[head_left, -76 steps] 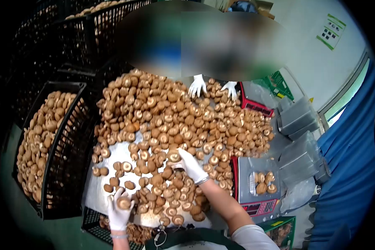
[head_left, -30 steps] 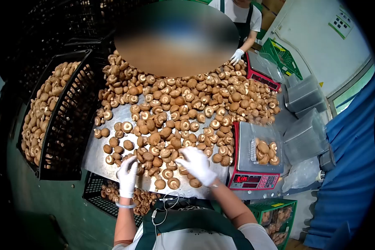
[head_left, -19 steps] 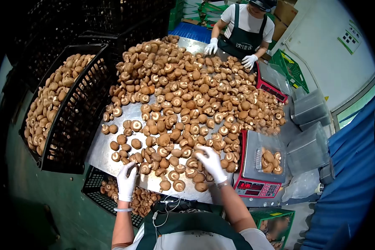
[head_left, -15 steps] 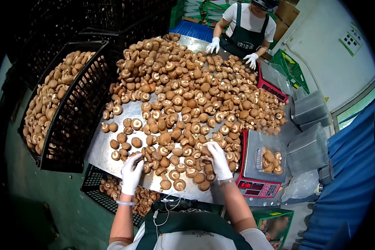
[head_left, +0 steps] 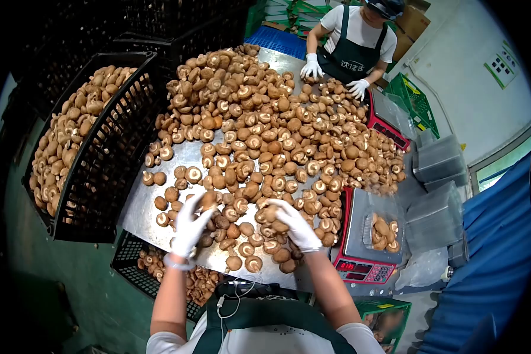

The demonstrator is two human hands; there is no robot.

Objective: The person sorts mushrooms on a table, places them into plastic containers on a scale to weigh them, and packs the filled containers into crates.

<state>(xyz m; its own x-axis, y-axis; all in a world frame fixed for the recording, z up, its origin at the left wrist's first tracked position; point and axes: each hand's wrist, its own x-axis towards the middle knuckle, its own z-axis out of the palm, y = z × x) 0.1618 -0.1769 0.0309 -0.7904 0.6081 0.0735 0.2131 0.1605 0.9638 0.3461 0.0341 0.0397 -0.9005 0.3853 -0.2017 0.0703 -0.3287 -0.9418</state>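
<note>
Brown shiitake mushrooms (head_left: 259, 124) lie in a large heap over the metal table (head_left: 144, 215), some showing pale stems. My left hand (head_left: 188, 229), in a white glove and slightly blurred, pinches a shiitake mushroom (head_left: 208, 200) at its fingertips, over the table's near left part. Several mushrooms (head_left: 271, 218) are gathered in the curled fingers of my right hand (head_left: 298, 225), also gloved. To the right of that hand, a clear plastic tray (head_left: 384, 232) with several mushrooms sits on a red-framed scale (head_left: 364, 268) with lit digits.
A black crate (head_left: 100, 159) full of mushrooms stands at left; another crate (head_left: 132, 283) is below the table edge. Across the table a co-worker (head_left: 354, 50) in gloves handles mushrooms beside a second scale (head_left: 389, 127). Stacked clear trays (head_left: 436, 215) stand at right.
My left hand has moved up and slightly right and now has a mushroom at its fingertips. My right hand has shifted left and gathered several mushrooms. The co-worker's hands have moved slightly.
</note>
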